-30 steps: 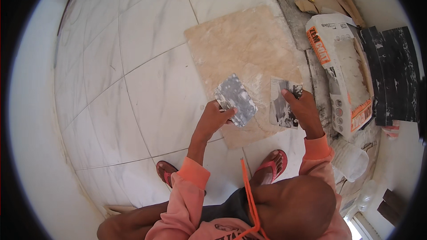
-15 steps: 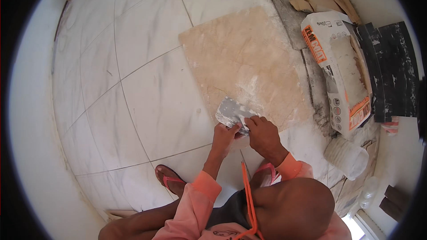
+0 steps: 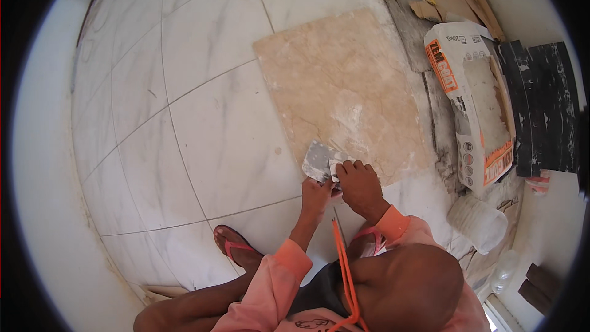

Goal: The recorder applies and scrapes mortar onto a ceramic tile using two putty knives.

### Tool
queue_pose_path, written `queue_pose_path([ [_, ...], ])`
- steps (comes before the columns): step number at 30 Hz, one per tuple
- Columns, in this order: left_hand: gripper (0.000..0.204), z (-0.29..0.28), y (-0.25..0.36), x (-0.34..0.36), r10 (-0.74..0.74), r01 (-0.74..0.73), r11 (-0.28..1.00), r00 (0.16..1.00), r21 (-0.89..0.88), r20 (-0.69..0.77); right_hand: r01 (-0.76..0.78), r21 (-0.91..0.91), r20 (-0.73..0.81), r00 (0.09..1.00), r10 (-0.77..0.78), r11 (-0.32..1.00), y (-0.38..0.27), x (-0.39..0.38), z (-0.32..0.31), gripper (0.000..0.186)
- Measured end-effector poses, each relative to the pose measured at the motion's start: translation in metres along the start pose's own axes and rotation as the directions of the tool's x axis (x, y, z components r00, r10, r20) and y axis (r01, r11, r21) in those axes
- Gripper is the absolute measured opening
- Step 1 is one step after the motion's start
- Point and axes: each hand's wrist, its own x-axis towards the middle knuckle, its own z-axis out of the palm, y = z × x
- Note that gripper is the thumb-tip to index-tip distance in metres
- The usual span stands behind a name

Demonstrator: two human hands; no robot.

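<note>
Over the near edge of the beige tile [image 3: 341,64], your left hand [image 3: 316,195] pinches the speckled grey plate [image 3: 316,156], and your right hand [image 3: 360,185], fingers closed on a second plate [image 3: 334,168], has come across to meet it, so the two seem to work together.

Grey flat plate [image 3: 316,155], roughly rectangular, spotted and smeared white, held aslant above near-left corner of beige sheet [image 3: 338,67]. Second flat plate [image 3: 334,168], white-smeared, mostly hidden, held at the grey one's right side above same corner; whether they touch, can't tell.
</note>
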Motion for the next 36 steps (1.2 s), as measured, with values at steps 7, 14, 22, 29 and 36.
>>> queue_pose_path([
  [7, 0.019, -0.005, -0.004, 0.003, -0.017, 0.017, 1.000, 1.000, 0.020, -0.006, -0.045, 0.025, 0.068, 0.997, 0.043, 0.999, 0.003, 0.020, -0.004, 0.035],
  [14, 0.018, 0.008, 0.004, -0.006, 0.010, -0.010, 0.999, 1.000, -0.035, -0.021, -0.047, -0.055, 0.054, 0.997, 0.050, 0.997, 0.002, 0.009, -0.002, 0.030],
  [22, 0.018, 0.008, 0.002, -0.003, 0.023, -0.024, 0.999, 0.999, -0.026, -0.039, -0.039, -0.066, 0.039, 0.998, 0.042, 0.997, 0.010, 0.004, -0.002, 0.022],
  [29, 0.016, -0.002, -0.003, -0.002, -0.005, 0.005, 1.000, 1.000, 0.029, -0.020, 0.008, -0.037, 0.038, 0.999, -0.007, 0.999, -0.004, 0.000, -0.004, 0.022],
  [36, 0.018, -0.006, -0.008, 0.003, 0.029, -0.029, 0.998, 1.000, 0.055, 0.002, -0.012, -0.004, 0.055, 0.998, 0.012, 1.000, -0.013, 0.000, -0.009, 0.026],
])
